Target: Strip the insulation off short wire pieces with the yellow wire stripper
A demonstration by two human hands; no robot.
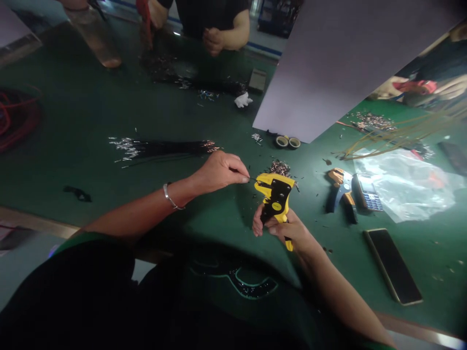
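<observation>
My right hand [282, 228] is wrapped round the handles of a yellow and black wire stripper [276, 197], its jaws pointing left. Between thumb and fingertips my left hand [222, 171] pinches a thin dark wire [251, 180], whose end reaches the stripper's jaws. Most of that wire is hidden by the fingers. Behind my left hand lies a bundle of black wires [168, 148], with silvery tips at its left end and bare copper at its right. A heap of small wire scraps [280, 168] sits just behind the stripper.
Right of my hands are a crimping tool [342, 192], a keypad phone [369, 192], a clear plastic bag [412, 187] and a smartphone [393, 266]. Two tape rolls [288, 142] lie by a grey panel [314, 73]. Co-workers' hands [214, 41] show across the table.
</observation>
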